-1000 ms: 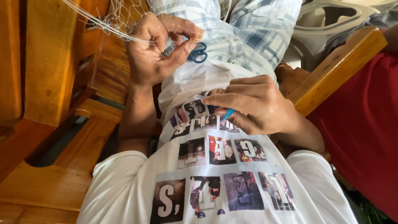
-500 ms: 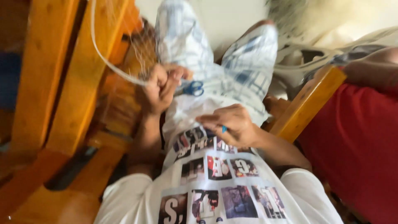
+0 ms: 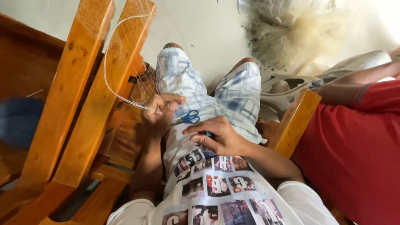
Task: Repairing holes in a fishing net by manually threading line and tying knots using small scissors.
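While the person sits in a wooden chair, the right hand rests on the printed white shirt, fingers curled around a small blue object. Left hand: fingers pinched closed on a white cord and fine netting draped over the chair's slats. Blue-handled scissors: on the lap, between both hands, on plaid shorts. Beside, right: a person in red. Farthest: pale floor, heaped netting.

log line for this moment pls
left hand: pinching white cord and net | right hand: on lap, small blue item | scissors: on lap
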